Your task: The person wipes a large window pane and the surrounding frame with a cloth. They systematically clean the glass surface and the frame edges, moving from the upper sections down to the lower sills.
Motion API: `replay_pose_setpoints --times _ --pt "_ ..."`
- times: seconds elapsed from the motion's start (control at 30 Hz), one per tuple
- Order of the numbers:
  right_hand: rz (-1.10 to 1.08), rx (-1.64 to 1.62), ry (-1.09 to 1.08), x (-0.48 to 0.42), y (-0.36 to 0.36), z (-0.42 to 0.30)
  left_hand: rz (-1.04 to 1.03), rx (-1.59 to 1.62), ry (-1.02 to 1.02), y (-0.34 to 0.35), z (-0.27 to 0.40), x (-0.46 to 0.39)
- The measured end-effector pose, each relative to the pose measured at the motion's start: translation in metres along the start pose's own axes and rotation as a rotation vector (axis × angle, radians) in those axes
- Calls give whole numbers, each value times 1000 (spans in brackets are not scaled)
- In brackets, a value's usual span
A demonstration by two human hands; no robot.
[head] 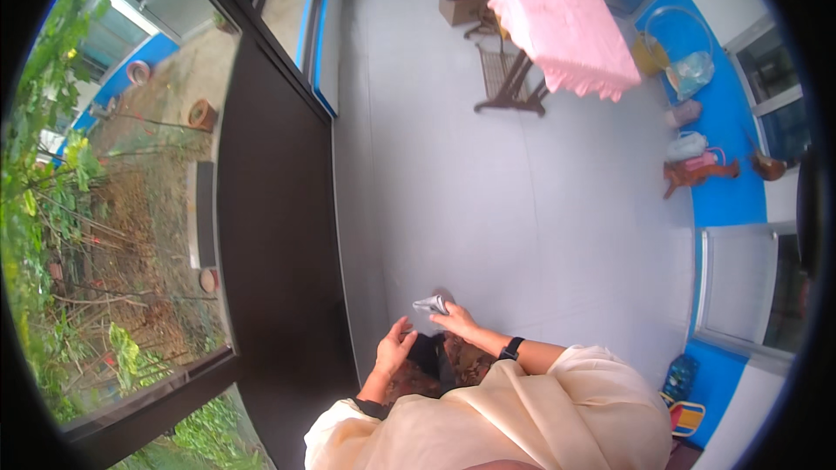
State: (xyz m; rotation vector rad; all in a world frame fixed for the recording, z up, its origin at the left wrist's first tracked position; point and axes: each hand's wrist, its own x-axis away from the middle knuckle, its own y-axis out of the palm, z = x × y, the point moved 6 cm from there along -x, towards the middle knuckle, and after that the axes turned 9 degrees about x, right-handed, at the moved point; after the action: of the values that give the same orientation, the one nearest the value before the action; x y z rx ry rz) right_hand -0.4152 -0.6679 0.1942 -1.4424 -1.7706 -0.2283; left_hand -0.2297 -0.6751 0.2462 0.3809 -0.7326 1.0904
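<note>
A small folded piece of whitish-grey material [429, 304], cloth or paper, is pinched in my right hand [455, 319]. It sticks out to the left from between thumb and fingers. My left hand [393, 347] is a short way to the left and lower, its fingers apart and nothing in them. A dark watch [511, 348] circles my right wrist. Both hands are in front of my cream garment [496, 414], above the grey floor [470, 209]. Below them, dark and reddish patterned clothing shows.
A treadle table [513, 88] under a pink frilled cover [562, 19] stands ahead. A dark panel with glass [281, 209] runs along the left, plants beyond it. Along the blue right wall are a brown wooden stool [699, 175], a watering can [688, 145] and a yellow-framed chair [687, 418].
</note>
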Motion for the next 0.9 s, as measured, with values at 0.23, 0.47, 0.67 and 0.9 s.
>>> replay_pose_setpoints --times 0.23,0.47,0.67,0.9 --pt "218 21 -702 -38 -66 -195 106 453 71 -50 188 -37" --pt "3 -34 -451 -134 -140 -308 168 502 123 -134 264 -120" --pt "-75 -658 -271 -199 -227 -360 -101 394 -30 -151 358 -182" --pt "165 -570 -139 -306 -352 -372 -48 -8 273 -149 491 -295"
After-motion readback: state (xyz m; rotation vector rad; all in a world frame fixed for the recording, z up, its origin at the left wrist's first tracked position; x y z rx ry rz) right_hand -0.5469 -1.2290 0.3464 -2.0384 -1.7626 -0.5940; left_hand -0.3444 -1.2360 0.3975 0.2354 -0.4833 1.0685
